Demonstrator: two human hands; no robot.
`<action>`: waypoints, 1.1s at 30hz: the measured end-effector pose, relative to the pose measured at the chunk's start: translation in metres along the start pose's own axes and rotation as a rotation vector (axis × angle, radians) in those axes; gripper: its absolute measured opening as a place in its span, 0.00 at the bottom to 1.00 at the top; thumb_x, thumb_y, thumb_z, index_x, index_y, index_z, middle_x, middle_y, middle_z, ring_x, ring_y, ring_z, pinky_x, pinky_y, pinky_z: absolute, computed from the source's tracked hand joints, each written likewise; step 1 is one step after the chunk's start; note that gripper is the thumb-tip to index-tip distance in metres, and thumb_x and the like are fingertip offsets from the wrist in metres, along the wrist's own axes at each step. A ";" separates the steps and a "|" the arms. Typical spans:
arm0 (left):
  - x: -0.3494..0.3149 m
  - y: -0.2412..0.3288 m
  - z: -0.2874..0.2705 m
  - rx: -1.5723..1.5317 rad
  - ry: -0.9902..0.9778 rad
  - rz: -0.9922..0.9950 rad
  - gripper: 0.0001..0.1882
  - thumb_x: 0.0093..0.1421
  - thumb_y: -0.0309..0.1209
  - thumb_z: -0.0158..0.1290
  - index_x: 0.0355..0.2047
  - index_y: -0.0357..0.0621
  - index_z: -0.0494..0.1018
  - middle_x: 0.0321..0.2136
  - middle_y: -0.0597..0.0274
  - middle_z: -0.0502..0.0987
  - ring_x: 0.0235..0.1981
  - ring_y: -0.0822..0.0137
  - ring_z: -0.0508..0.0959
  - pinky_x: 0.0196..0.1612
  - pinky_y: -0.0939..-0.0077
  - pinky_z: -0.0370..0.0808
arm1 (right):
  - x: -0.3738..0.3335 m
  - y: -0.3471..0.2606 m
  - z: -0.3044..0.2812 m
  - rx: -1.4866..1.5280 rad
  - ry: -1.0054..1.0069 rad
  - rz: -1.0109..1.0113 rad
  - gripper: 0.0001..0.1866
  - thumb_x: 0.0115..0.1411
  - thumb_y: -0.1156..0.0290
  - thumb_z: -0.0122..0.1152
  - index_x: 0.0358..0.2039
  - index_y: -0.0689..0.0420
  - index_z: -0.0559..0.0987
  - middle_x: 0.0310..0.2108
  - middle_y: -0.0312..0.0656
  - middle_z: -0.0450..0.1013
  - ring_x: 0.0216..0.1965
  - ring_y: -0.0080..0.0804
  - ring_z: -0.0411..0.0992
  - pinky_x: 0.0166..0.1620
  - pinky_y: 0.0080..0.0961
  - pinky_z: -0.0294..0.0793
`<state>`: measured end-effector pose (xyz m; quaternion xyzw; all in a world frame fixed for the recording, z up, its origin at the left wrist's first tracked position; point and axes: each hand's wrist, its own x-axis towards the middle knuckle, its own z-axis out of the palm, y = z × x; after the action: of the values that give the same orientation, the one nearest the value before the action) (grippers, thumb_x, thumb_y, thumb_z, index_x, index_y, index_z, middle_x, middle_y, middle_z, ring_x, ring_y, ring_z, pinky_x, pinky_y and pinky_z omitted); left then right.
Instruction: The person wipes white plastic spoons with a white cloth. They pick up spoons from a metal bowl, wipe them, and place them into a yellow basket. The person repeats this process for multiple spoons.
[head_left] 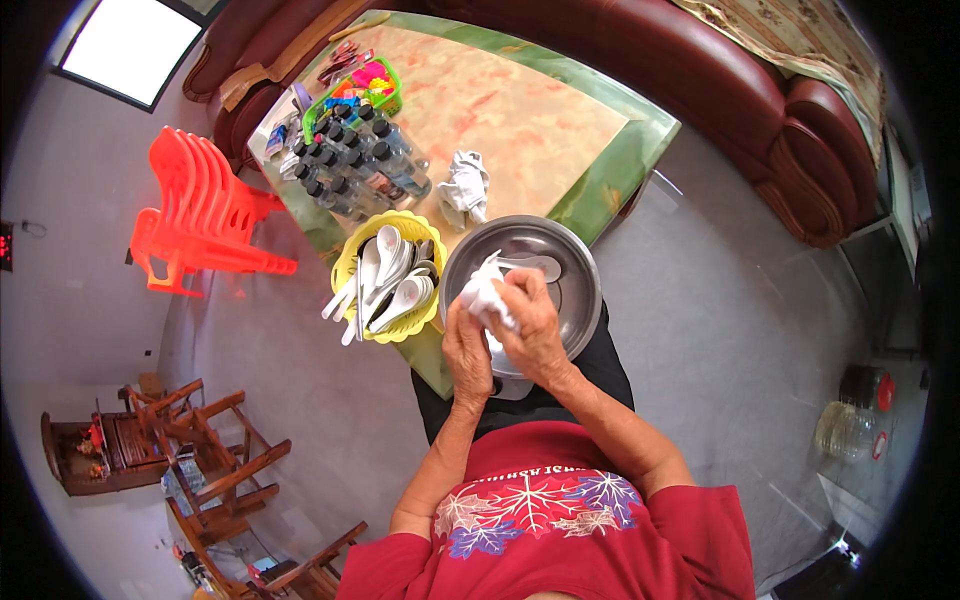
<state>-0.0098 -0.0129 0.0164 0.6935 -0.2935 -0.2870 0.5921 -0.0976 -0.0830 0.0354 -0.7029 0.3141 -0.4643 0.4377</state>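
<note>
Marble-look surface (500,110) is filling the middle, dark red sofa (640,45) curving behind it from eleven to two o'clock, stacked orange-red chairs (200,215) standing between nine and ten; clock is centring on the metal bowl (583,300). White cloth (486,297) is bunching up over the bowl's near-left part, about seven o'clock. Left hand (467,352) is holding it from the left, fingers closing together against it; right hand (532,325) is gripping from the right, fingers curling and pinching the folds. Whether anything is hiding inside the cloth, cannot tell. One white spoon (547,267) is lying in the bowl toward one o'clock. Yellow basket (410,328) is sitting just beside the bowl at nine, holding many white spoons (405,300); second cloth (466,185) is lying crumpled at eleven, black-capped bottles (400,175) are standing in a group at ten. Step seems to be wiping, probably spoons; next move is likely calling for keeping that pinch firm while turning the cloth.
</note>
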 end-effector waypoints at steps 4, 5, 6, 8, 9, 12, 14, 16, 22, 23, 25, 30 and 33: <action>0.009 0.009 -0.004 -0.742 -0.100 -0.346 0.32 0.63 0.58 0.33 0.48 0.41 0.66 0.32 0.64 0.73 0.31 0.72 0.74 0.34 0.76 0.74 | -0.030 -0.007 0.007 0.029 -0.148 -0.102 0.19 0.45 0.76 0.65 0.41 0.58 0.75 0.37 0.47 0.65 0.40 0.45 0.67 0.41 0.33 0.70; 0.010 -0.005 -0.011 -0.813 -0.239 -0.327 0.30 0.62 0.58 0.37 0.45 0.44 0.67 0.31 0.63 0.73 0.30 0.71 0.74 0.34 0.75 0.74 | -0.034 -0.007 0.005 0.025 -0.179 -0.091 0.18 0.45 0.76 0.64 0.40 0.58 0.75 0.36 0.46 0.66 0.39 0.44 0.68 0.41 0.33 0.70; 0.009 -0.009 -0.012 -0.791 -0.209 -0.417 0.29 0.62 0.58 0.38 0.44 0.45 0.67 0.30 0.63 0.73 0.30 0.71 0.74 0.34 0.75 0.74 | -0.035 -0.004 -0.004 0.109 -0.221 -0.031 0.18 0.45 0.77 0.63 0.40 0.58 0.75 0.36 0.46 0.67 0.38 0.44 0.69 0.40 0.32 0.70; 0.004 0.006 0.001 -0.769 -0.026 -0.613 0.27 0.61 0.57 0.40 0.41 0.46 0.69 0.28 0.66 0.73 0.22 0.74 0.71 0.23 0.81 0.70 | -0.031 0.001 -0.020 0.189 -0.230 0.059 0.16 0.45 0.81 0.61 0.38 0.60 0.75 0.33 0.46 0.68 0.34 0.43 0.71 0.37 0.30 0.70; 0.004 -0.003 -0.021 -0.929 -0.311 -0.720 0.26 0.60 0.58 0.41 0.41 0.48 0.69 0.27 0.70 0.73 0.14 0.78 0.64 0.14 0.87 0.57 | -0.027 0.005 -0.020 0.093 -0.111 0.059 0.16 0.44 0.82 0.61 0.37 0.60 0.74 0.33 0.46 0.68 0.33 0.43 0.71 0.37 0.31 0.70; 0.004 -0.022 -0.020 -1.139 -0.465 -0.764 0.27 0.60 0.60 0.38 0.38 0.50 0.69 0.29 0.71 0.74 0.09 0.81 0.60 0.11 0.90 0.57 | -0.006 0.005 -0.015 -0.020 0.189 0.067 0.19 0.44 0.84 0.59 0.39 0.58 0.73 0.35 0.45 0.69 0.35 0.40 0.71 0.38 0.30 0.71; 0.002 -0.016 -0.013 -1.169 -0.563 -0.782 0.27 0.61 0.60 0.37 0.42 0.51 0.69 0.31 0.71 0.74 0.13 0.79 0.65 0.14 0.89 0.61 | 0.002 0.010 -0.007 -0.154 0.180 0.011 0.19 0.43 0.84 0.60 0.39 0.58 0.73 0.36 0.46 0.68 0.36 0.43 0.70 0.38 0.32 0.71; 0.000 -0.007 -0.005 -1.067 -0.413 -0.770 0.27 0.62 0.59 0.35 0.46 0.52 0.67 0.36 0.70 0.74 0.23 0.76 0.71 0.23 0.83 0.69 | 0.003 0.014 0.009 -0.269 0.178 -0.034 0.20 0.41 0.82 0.62 0.39 0.58 0.73 0.38 0.48 0.66 0.39 0.46 0.68 0.38 0.35 0.71; 0.005 0.004 0.002 -0.803 -0.170 -0.725 0.31 0.64 0.56 0.33 0.60 0.51 0.57 0.54 0.60 0.65 0.53 0.60 0.67 0.54 0.68 0.67 | -0.017 0.009 0.025 -0.395 -0.055 -0.089 0.10 0.44 0.73 0.61 0.30 0.58 0.75 0.36 0.45 0.66 0.37 0.44 0.67 0.35 0.36 0.71; 0.004 -0.004 0.000 -0.846 -0.177 -0.709 0.30 0.63 0.57 0.34 0.57 0.51 0.59 0.52 0.62 0.67 0.52 0.62 0.68 0.54 0.67 0.67 | -0.020 0.012 0.024 -0.363 -0.127 -0.073 0.09 0.44 0.72 0.60 0.28 0.59 0.75 0.35 0.45 0.66 0.36 0.44 0.67 0.35 0.36 0.70; 0.003 -0.023 -0.006 -0.931 -0.189 -0.676 0.30 0.61 0.59 0.37 0.52 0.52 0.64 0.46 0.65 0.71 0.50 0.66 0.70 0.55 0.65 0.67 | -0.024 0.013 0.015 -0.226 -0.245 -0.026 0.07 0.46 0.72 0.59 0.26 0.59 0.73 0.32 0.45 0.65 0.36 0.44 0.67 0.34 0.37 0.70; 0.005 -0.036 -0.013 -1.073 -0.151 -0.699 0.25 0.62 0.53 0.41 0.44 0.44 0.68 0.38 0.59 0.75 0.36 0.64 0.77 0.36 0.65 0.77 | -0.041 0.012 -0.011 -0.015 -0.495 0.045 0.08 0.50 0.71 0.58 0.32 0.57 0.75 0.32 0.46 0.67 0.36 0.46 0.69 0.38 0.38 0.69; 0.005 -0.044 -0.014 -1.029 -0.184 -0.648 0.25 0.63 0.52 0.40 0.46 0.44 0.68 0.38 0.59 0.75 0.36 0.65 0.77 0.36 0.65 0.77 | -0.051 0.001 -0.019 0.130 -0.559 0.079 0.10 0.53 0.72 0.57 0.36 0.57 0.76 0.33 0.47 0.69 0.36 0.47 0.70 0.39 0.37 0.69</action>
<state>0.0070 -0.0023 -0.0256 0.3453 0.0586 -0.6158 0.7058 -0.1346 -0.0465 0.0187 -0.7613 0.1777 -0.2543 0.5694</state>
